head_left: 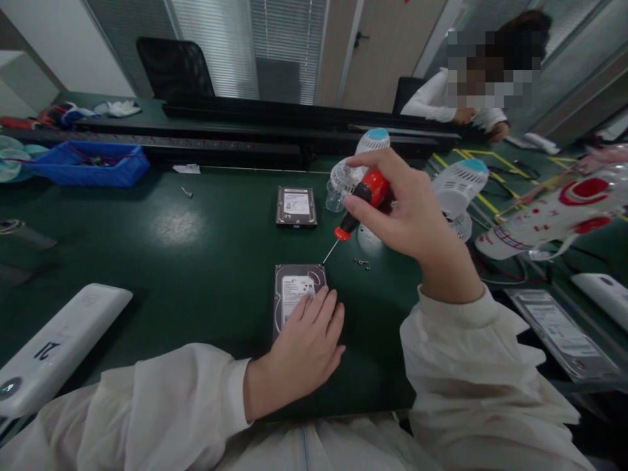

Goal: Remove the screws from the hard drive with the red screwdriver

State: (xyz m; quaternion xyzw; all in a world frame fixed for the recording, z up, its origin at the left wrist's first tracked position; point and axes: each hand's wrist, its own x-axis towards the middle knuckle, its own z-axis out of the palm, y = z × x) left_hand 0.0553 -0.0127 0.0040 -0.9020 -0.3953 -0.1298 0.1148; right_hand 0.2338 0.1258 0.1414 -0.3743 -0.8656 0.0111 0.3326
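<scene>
"Where's the hard drive?"
"One lies on the green table, under the left hand, fingers flat, slightly spread. The right hand grips one red-and-black screwdriver, tip at the drive's far right corner."
"Any others?"
"A second drive beyond, a third drive off right; tiny screws, too small to count."

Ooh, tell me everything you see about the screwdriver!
The screwdriver has a chunky red and black handle, plastic by its look, a red collar and a thin, metal-looking shaft. The right hand holds its handle. It slants down to the left, its tip at the near hard drive's far right corner. The tip's shape is too small to tell.
</scene>
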